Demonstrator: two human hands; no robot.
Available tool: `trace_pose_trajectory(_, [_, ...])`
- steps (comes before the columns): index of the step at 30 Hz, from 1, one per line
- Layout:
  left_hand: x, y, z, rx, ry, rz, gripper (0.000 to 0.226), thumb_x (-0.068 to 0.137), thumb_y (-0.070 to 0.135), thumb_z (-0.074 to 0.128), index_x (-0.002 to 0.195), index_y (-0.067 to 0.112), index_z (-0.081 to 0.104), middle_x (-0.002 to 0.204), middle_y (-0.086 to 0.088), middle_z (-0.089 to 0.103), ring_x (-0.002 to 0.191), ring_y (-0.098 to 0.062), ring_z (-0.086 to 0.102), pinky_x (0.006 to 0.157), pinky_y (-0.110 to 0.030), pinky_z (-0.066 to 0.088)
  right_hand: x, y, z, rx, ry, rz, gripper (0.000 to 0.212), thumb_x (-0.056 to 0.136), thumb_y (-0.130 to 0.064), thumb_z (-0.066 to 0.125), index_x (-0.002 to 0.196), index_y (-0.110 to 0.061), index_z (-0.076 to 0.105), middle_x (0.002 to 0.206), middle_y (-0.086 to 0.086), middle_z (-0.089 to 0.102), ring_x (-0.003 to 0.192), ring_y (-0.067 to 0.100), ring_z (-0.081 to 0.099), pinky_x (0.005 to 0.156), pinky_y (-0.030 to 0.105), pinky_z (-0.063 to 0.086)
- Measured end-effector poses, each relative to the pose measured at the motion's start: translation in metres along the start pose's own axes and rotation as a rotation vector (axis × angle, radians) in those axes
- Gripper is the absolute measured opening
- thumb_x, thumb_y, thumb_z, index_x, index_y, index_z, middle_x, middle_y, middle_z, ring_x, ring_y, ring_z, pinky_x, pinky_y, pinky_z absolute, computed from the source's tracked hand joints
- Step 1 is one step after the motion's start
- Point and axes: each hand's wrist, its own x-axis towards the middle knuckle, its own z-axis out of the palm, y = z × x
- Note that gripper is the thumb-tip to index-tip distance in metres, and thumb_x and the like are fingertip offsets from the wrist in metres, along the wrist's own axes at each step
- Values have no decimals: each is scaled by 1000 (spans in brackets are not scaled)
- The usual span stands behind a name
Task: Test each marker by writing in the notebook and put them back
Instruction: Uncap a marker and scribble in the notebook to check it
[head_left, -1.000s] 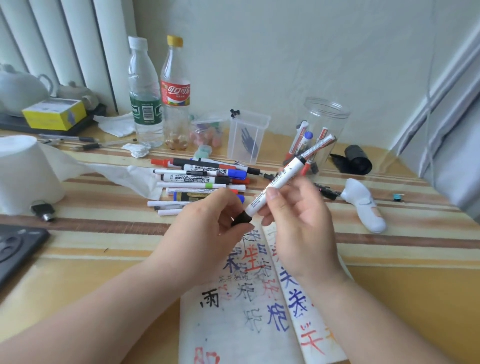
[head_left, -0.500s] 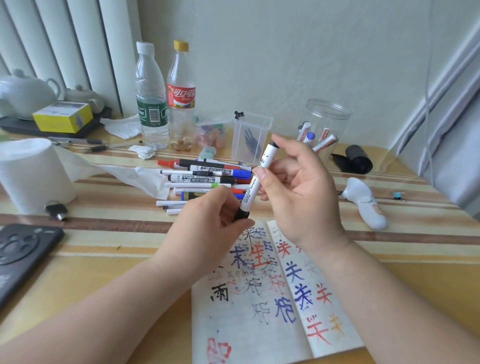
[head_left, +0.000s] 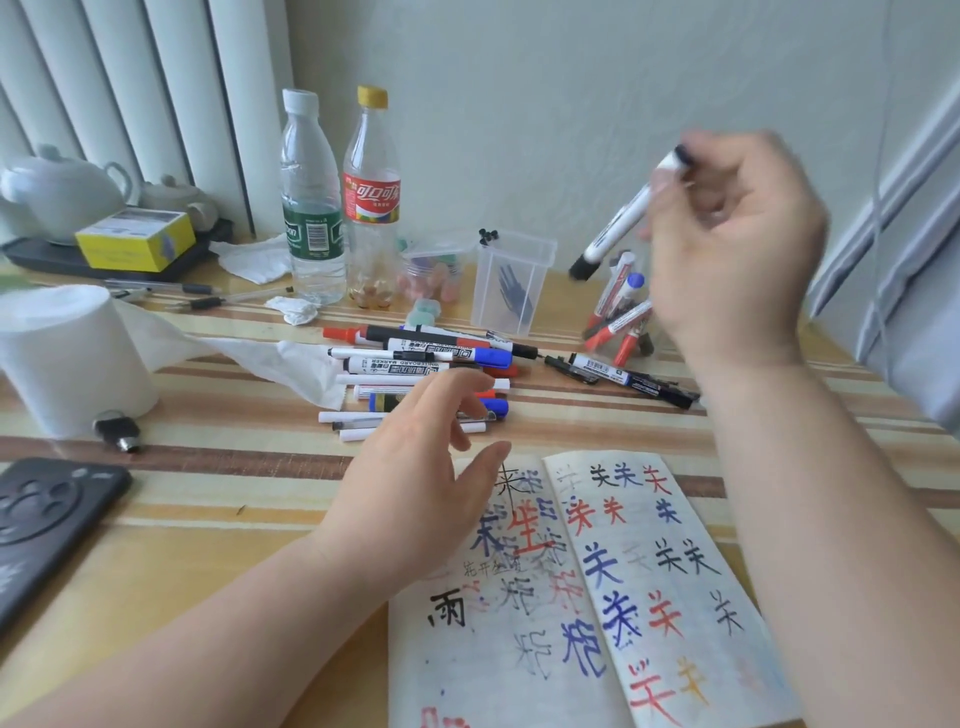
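My right hand is raised at the right and grips a white marker with a black cap, tilted cap-down above the clear jar that holds several markers. My left hand hovers with relaxed, spread fingers over the near edge of the marker pile and holds nothing. The open notebook, covered in black, blue and red characters, lies in front of me. One more black marker lies right of the pile.
Two plastic bottles and a small clear box stand behind the pile. A paper roll and a dark phone are at the left. A teapot tray with a yellow box sits far left.
My right hand has carried the capped marker up and to the right toward the jar. My left hand has let go of its cap end and opened over the pile.
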Motion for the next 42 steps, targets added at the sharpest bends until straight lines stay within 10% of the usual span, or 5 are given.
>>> trace_pose_trajectory(17, [2,-4,4,6,-38,6,14,93,34,67,106,35,65,86,22,63,85,-5,61,66,-25,53,42,81,0,-248,59,267,33,93,-20,56,120,-10,72,111,1,74,97,11,70,88,23,55])
trace_pose_trajectory(28, [2,-1,1,48,-82,-16,5,93,35,67,88,34,65,75,20,60,76,-5,58,62,-24,50,22,53,3,-765,-507,374,43,88,-12,50,129,-15,65,141,14,49,131,38,33,106,40,37])
trace_pose_trajectory(34, [4,2,-1,150,-264,-99,13,97,48,57,100,37,63,78,18,61,74,-2,57,69,-25,52,-22,30,27,-602,-242,-49,38,79,-8,54,115,-12,66,128,13,55,118,33,49,97,37,40])
trace_pose_trajectory(39, [3,5,-5,233,-291,-76,21,94,49,57,82,31,59,63,12,52,60,-9,48,55,-27,37,-78,1,55,-341,-1204,132,9,88,-26,66,94,-26,73,83,-14,64,78,9,60,76,31,52])
trace_pose_trajectory(42, [3,3,-9,205,-301,-72,25,89,40,58,67,30,50,57,7,48,54,-12,45,51,-28,32,-95,2,63,-321,-1269,49,8,86,-30,69,94,-28,72,89,-13,56,82,9,56,75,32,50])
